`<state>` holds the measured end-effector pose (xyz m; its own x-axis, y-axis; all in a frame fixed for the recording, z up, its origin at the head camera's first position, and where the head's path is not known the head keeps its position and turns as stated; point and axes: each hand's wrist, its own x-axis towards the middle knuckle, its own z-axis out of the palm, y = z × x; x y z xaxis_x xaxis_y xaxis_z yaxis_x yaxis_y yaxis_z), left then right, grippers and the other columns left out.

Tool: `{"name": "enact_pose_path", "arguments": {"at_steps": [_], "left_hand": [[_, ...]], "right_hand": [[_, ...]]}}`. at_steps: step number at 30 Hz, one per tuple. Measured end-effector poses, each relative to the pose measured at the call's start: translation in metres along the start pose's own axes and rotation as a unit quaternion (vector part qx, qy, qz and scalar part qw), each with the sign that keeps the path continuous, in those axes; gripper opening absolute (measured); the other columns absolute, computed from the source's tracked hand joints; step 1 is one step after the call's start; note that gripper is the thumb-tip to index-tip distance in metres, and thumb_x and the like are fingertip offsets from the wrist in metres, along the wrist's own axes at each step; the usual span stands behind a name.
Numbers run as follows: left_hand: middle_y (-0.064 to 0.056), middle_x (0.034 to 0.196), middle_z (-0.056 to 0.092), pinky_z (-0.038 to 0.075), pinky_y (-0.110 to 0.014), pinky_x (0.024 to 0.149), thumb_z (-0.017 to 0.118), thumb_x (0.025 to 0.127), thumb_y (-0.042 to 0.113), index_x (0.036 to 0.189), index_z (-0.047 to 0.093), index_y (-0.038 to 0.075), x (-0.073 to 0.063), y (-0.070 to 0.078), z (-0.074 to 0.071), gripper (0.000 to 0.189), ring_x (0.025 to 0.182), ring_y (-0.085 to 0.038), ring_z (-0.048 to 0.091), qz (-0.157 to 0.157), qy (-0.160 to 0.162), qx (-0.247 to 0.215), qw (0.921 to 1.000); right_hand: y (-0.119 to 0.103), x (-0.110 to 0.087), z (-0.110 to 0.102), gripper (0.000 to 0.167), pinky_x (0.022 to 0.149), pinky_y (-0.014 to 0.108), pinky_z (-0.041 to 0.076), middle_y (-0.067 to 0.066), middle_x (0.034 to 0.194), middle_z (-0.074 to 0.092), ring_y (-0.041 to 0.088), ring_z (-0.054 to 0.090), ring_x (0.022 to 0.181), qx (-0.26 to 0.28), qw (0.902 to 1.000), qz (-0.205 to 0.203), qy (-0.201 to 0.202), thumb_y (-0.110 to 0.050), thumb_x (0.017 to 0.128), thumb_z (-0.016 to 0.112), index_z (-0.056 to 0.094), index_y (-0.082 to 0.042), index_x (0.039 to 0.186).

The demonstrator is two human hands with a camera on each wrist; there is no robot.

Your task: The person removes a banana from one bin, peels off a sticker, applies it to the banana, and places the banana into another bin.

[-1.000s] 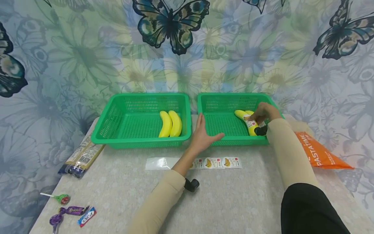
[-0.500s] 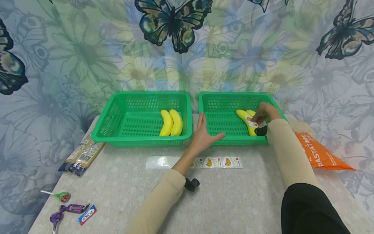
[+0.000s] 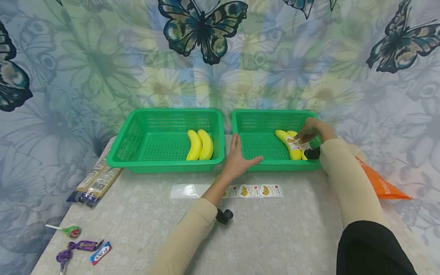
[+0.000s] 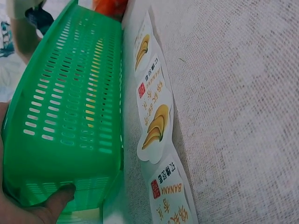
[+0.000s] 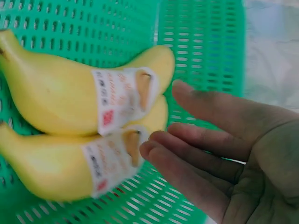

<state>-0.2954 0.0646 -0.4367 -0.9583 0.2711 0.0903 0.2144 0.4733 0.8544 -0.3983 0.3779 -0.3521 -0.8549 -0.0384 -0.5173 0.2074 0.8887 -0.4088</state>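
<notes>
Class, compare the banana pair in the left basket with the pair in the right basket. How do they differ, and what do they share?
The left pair shows no labels; the right pair carries printed labels. In the head view, the left pair lies nearly lengthwise, while the right pair slants. The right hand is close to the right pair; no hand is over the left pair. Both are two yellow bananas side by side.

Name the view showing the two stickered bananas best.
The right wrist view: both bananas fill much of it, stickers facing the camera, though slightly blurred. The head view shows them small, partly behind the right hand; the left wrist view gives only yellow glimpses through slots in the green basket.
</notes>
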Motion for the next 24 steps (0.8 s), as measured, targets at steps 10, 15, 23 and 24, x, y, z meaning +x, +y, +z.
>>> {"name": "enact_pose_path", "arguments": {"at_steps": [10, 15, 23, 24], "left_hand": [[0.001, 0.166, -0.01, 0.028, -0.054, 0.118, 0.069, 0.081, 0.059, 0.157, -0.001, 0.009, -0.002, -0.002, 0.001, 0.116, 0.152, -0.029, 0.009, -0.005, 0.0, 0.0, 1.0], [0.001, 0.166, -0.01, 0.03, -0.055, 0.117, 0.07, 0.081, 0.057, 0.157, -0.001, 0.009, -0.003, -0.002, 0.003, 0.114, 0.152, -0.03, 0.011, -0.005, 0.002, -0.003, 1.0], [-0.006, 0.166, -0.003, 0.035, -0.055, 0.114, 0.065, 0.083, 0.061, 0.157, 0.002, 0.007, -0.007, 0.0, 0.01, 0.112, 0.147, -0.04, 0.024, 0.009, 0.059, 0.007, 0.9982], [-0.007, 0.166, -0.003, 0.035, -0.054, 0.114, 0.063, 0.084, 0.062, 0.157, 0.002, 0.007, -0.009, 0.001, 0.011, 0.111, 0.147, -0.04, 0.025, 0.007, 0.067, 0.013, 0.9976]], "right_hand": [[-0.014, -0.029, -0.004, 0.046, 0.082, 0.037, 0.06, 0.022, 0.109, 0.072, 0.023, 0.074, 0.087, -0.017, 0.9986, -0.046, 0.018, -0.028, 0.091, 0.07, 0.066, 0.009, 0.117], [-0.019, -0.041, -0.001, 0.044, 0.075, 0.032, 0.061, 0.024, 0.111, 0.07, 0.021, 0.073, 0.084, -0.013, 0.9979, -0.056, 0.031, -0.025, 0.091, 0.069, 0.065, 0.01, 0.117], [-0.027, -0.053, 0.004, 0.042, 0.072, 0.032, 0.061, 0.022, 0.105, 0.073, 0.018, 0.074, 0.076, -0.039, 0.9951, -0.068, 0.059, -0.026, 0.091, 0.069, 0.067, 0.009, 0.115], [-0.028, -0.054, 0.005, 0.042, 0.072, 0.032, 0.061, 0.021, 0.104, 0.073, 0.016, 0.073, 0.073, -0.041, 0.9946, -0.07, 0.064, -0.026, 0.091, 0.069, 0.067, 0.009, 0.115]]}}
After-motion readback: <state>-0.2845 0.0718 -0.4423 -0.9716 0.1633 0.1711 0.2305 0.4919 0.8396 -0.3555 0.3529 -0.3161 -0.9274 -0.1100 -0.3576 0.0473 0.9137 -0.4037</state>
